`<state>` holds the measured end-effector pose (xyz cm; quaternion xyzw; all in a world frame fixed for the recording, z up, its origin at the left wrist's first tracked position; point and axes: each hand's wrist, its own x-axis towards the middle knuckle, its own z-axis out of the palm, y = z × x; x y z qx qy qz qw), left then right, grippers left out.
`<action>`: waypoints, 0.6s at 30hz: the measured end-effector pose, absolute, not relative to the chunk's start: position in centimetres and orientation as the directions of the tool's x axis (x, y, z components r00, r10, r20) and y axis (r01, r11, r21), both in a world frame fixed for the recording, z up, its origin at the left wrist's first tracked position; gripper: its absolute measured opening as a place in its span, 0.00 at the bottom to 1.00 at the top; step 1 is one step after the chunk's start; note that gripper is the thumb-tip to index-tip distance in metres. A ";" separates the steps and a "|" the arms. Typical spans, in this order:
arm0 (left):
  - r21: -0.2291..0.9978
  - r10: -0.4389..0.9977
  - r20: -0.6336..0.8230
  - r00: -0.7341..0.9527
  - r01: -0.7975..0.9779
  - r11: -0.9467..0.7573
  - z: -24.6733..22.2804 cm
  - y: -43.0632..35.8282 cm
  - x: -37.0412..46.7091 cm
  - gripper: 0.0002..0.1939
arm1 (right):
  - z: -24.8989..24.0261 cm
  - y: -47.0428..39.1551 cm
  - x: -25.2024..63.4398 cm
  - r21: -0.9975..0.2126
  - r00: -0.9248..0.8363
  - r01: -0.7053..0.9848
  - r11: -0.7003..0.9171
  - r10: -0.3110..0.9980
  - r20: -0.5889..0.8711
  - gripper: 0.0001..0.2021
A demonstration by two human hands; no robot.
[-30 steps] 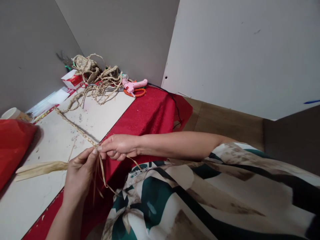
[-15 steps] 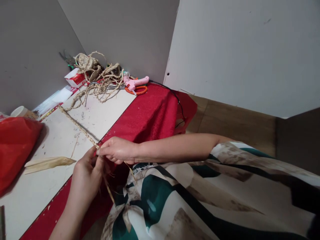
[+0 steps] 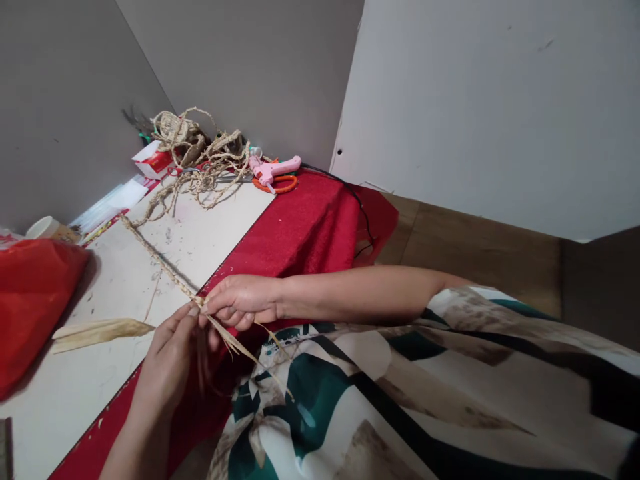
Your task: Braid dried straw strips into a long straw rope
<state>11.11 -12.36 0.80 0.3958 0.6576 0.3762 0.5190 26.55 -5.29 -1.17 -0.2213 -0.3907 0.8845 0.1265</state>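
Observation:
A pale braided cord [image 3: 159, 259], apparently of dried corn husk, runs from the table down to my hands. At its near end, my right hand [image 3: 244, 299] pinches the braid between thumb and fingers. Just left of it, my left hand [image 3: 173, 343] is closed at the same end, thumb against fingers. Loose husk strands [image 3: 234, 343] hang from the grip over the patterned clothing. Parts of the fingers and the exact crossing of the strands are hidden. A flat dried husk [image 3: 103, 333] lies on the white board left of my left hand.
A heap of braided cord [image 3: 200, 160] lies at the back. Beside it are a pink glue gun [image 3: 274, 168] and orange-handled scissors [image 3: 285, 185]. A red bag [image 3: 40, 300] and paper cup [image 3: 44, 228] stand left. Red cloth [image 3: 320, 220] hangs over the table edge.
My left hand's fingers have shifted to the braid's end beside my right hand. Loose strands now spread out below the right hand toward the lower right. The view has shifted slightly.

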 end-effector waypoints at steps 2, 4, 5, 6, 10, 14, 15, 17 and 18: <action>0.897 0.896 -0.423 -0.134 0.079 0.435 0.3 -12.5 11.1 0.13 | -1.1 -4.9 26.7 -0.773 -0.875 0.022 -0.634 0.361 -0.322 0.07; 0.904 0.915 -0.381 -0.136 0.154 0.399 0.0 -12.6 10.9 0.15 | -1.1 -4.5 26.9 -0.816 -0.880 0.103 -0.569 0.329 -0.341 0.07; 0.906 0.928 -0.353 -0.119 0.205 0.371 -0.1 -12.7 10.8 0.16 | -1.2 -4.3 26.9 -0.847 -0.879 0.136 -0.514 0.331 -0.342 0.07; 0.905 0.938 -0.333 -0.097 0.246 0.347 -0.1 -12.7 10.6 0.17 | -1.3 -4.1 27.0 -0.885 -0.878 0.156 -0.439 0.348 -0.328 0.08; 0.892 0.924 -0.375 -0.080 0.241 0.383 -0.1 -12.6 10.3 0.19 | -1.5 -3.6 27.2 -0.989 -0.886 0.150 0.000 0.444 -0.134 0.09; 0.848 0.856 -0.513 -0.063 0.115 0.517 -0.4 -12.3 10.3 0.19 | -0.9 -3.7 27.3 -0.905 -0.890 0.226 0.360 0.454 -0.042 0.10; 0.844 0.850 -0.523 -0.055 0.100 0.526 -0.5 -12.2 10.4 0.18 | -0.7 -3.8 27.4 -0.874 -0.885 0.247 0.419 0.465 -0.028 0.11; 0.851 0.856 -0.516 -0.046 0.093 0.518 -0.5 -12.1 10.5 0.17 | -0.3 -4.1 27.7 -0.806 -0.878 0.287 0.518 0.479 -0.005 0.13; 0.856 0.861 -0.506 -0.054 0.095 0.509 -0.5 -12.1 10.6 0.17 | 0.0 -4.1 27.9 -0.772 -0.876 0.308 0.556 0.482 -0.002 0.14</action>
